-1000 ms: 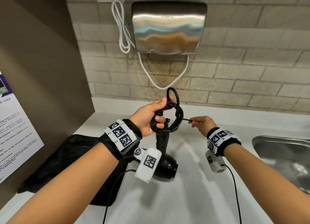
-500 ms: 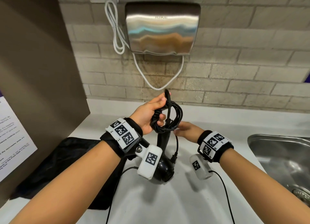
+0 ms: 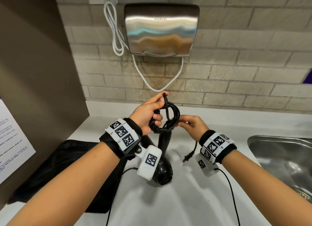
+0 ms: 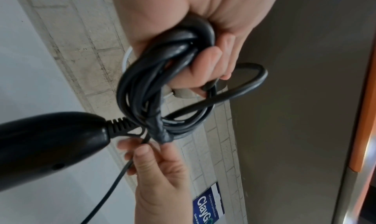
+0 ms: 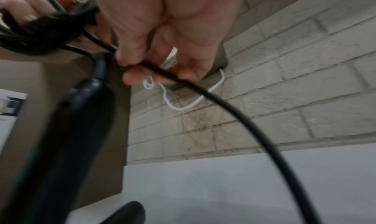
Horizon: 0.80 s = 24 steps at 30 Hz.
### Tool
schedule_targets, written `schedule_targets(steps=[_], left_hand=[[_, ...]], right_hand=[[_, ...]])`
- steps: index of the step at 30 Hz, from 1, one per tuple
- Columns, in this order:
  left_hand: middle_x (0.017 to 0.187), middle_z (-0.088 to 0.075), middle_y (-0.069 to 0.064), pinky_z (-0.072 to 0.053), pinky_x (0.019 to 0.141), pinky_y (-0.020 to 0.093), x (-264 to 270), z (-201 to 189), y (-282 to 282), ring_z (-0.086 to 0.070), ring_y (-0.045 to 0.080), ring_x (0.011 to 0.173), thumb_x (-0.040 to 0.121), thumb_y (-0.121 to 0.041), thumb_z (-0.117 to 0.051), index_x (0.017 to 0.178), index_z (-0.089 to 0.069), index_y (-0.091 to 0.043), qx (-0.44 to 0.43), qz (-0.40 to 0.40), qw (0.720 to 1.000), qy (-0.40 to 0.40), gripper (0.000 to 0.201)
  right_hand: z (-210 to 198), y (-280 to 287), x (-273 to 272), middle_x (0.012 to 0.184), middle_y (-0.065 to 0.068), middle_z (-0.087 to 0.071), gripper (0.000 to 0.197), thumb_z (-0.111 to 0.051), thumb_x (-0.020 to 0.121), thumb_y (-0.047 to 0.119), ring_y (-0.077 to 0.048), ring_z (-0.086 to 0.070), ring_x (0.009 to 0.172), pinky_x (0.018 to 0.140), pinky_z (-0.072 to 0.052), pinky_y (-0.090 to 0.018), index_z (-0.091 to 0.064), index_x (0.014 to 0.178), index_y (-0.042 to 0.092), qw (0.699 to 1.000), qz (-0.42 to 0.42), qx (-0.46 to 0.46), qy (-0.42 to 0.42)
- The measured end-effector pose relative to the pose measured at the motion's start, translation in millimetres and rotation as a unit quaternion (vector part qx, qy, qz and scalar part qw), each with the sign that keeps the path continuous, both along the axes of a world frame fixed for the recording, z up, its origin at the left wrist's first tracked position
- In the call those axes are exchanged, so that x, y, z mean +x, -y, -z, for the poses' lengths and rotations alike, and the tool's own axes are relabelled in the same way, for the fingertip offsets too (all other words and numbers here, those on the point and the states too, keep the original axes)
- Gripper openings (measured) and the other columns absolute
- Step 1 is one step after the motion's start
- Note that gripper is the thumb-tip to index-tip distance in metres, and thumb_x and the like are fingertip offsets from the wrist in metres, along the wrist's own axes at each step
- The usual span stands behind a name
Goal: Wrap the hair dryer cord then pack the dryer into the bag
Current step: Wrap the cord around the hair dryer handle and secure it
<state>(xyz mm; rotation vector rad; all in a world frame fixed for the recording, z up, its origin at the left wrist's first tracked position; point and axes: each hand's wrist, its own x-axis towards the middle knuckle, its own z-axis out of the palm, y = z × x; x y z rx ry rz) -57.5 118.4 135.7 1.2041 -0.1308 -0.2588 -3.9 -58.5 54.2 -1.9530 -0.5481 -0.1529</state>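
Observation:
A black hair dryer (image 3: 163, 168) hangs nozzle-down over the white counter, its handle (image 4: 50, 145) pointing up toward my hands. Its black cord (image 3: 170, 117) is coiled in loops above the handle. My left hand (image 3: 148, 114) grips the coil (image 4: 162, 86), fingers curled round it. At the coil's right side my right hand (image 3: 192, 126) pinches the loose cord end (image 5: 154, 71). Below that wrist the plug (image 3: 188, 157) dangles. A black bag (image 3: 55, 168) lies flat on the counter at the left.
A steel hand dryer (image 3: 161, 29) with a white cable (image 3: 118, 33) is mounted on the brick wall ahead. A steel sink (image 3: 280, 158) sits at the right. A brown partition (image 3: 33, 70) with a paper notice (image 3: 11, 139) closes off the left.
My right hand came in from the right to the coil, bringing the cord end along. The plug now dangles below it. The left hand kept its hold on the coil.

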Motion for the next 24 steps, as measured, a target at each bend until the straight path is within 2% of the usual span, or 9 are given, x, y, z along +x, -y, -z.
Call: schedule_targets(steps=[2,4,6,9,11,15,17,20,24], left_hand=[[0.072,-0.045,-0.008,-0.022,0.033,0.009,-1,0,-1,-0.025,0.0,0.03,0.1,-0.016,-0.035,0.089,-0.056,-0.028,0.0,-0.002,1.0,-0.009,0.027],[0.07,-0.044,-0.008,-0.023,0.033,0.009,-2,2,1,-0.025,0.0,0.03,0.1,-0.018,-0.035,0.086,-0.055,-0.026,0.014,0.0,1.0,-0.006,0.026],[0.071,-0.043,-0.008,-0.023,0.033,0.01,-3,4,3,-0.025,0.0,0.031,0.099,-0.018,-0.036,0.085,-0.056,-0.025,0.021,-0.006,1.0,0.003,0.025],[0.073,-0.044,-0.007,-0.024,0.032,0.011,-1,3,4,-0.026,0.0,0.032,0.099,-0.018,-0.038,0.085,-0.057,-0.025,0.031,-0.019,0.999,0.021,0.024],[0.073,-0.046,-0.007,-0.025,0.032,0.011,-1,2,3,-0.027,0.0,0.033,0.099,-0.017,-0.039,0.086,-0.058,-0.024,0.035,-0.026,0.999,0.03,0.024],[0.067,-0.05,-0.008,-0.025,0.032,0.011,-2,2,7,-0.027,0.0,0.033,0.098,-0.017,-0.04,0.087,-0.059,-0.024,0.026,-0.02,0.999,0.032,0.023],[0.059,-0.055,-0.012,-0.023,0.032,0.011,-3,1,7,-0.027,0.0,0.032,0.098,-0.018,-0.039,0.086,-0.059,-0.024,0.009,-0.009,1.0,0.023,0.024],[0.057,-0.054,-0.013,-0.02,0.032,0.011,-4,3,5,-0.024,0.0,0.03,0.097,-0.022,-0.043,0.082,-0.057,-0.024,-0.01,-0.003,1.0,0.004,0.021],[0.055,-0.049,-0.015,-0.02,0.032,0.012,-5,9,4,-0.021,0.0,0.031,0.091,-0.01,-0.053,0.081,-0.056,-0.023,0.044,-0.023,0.998,0.042,0.017]], right_hand=[[3,7,8,0.071,0.007,-0.06,0.022,-0.05,0.086,-0.009,0.011,-0.057,0.065,0.077,-0.042,-0.009,-0.068,0.097,-0.001,0.998,0.062,-0.021,-0.001],[4,11,12,0.069,0.006,-0.057,0.022,-0.048,0.087,-0.008,0.003,-0.054,0.067,0.081,-0.04,-0.022,-0.066,0.084,0.005,0.995,0.074,-0.059,-0.027],[1,11,10,0.072,0.004,-0.059,0.026,-0.048,0.088,-0.006,0.001,-0.053,0.069,0.081,-0.038,-0.022,-0.062,0.079,0.013,0.993,0.043,-0.096,-0.045],[-11,8,0,0.092,0.004,-0.065,0.024,-0.051,0.088,-0.003,0.008,-0.057,0.077,0.08,-0.04,-0.007,-0.062,0.106,0.009,0.994,-0.063,-0.08,-0.049],[-18,6,-3,0.095,0.014,-0.061,0.035,-0.051,0.089,-0.002,0.018,-0.055,0.08,0.082,-0.041,-0.004,-0.053,0.115,0.02,0.989,-0.114,-0.081,-0.056],[-18,5,6,0.09,0.004,-0.066,0.027,-0.051,0.089,-0.001,0.002,-0.059,0.082,0.092,-0.045,-0.024,-0.063,0.096,0.023,0.992,-0.093,-0.067,-0.051],[-16,3,9,0.081,-0.013,-0.065,0.022,-0.049,0.089,-0.004,-0.003,-0.056,0.075,0.086,-0.047,-0.026,-0.065,0.088,0.012,0.994,-0.075,-0.055,-0.064],[-18,6,12,0.055,0.014,-0.057,0.026,-0.044,0.091,-0.006,0.006,-0.047,0.054,0.063,-0.042,-0.008,-0.06,0.079,0.011,0.996,-0.054,-0.038,-0.062],[-17,12,19,0.054,0.016,-0.054,0.032,-0.043,0.092,-0.004,0.003,-0.045,0.054,0.059,-0.038,-0.015,-0.055,0.079,0.022,0.996,-0.018,-0.067,-0.06]])
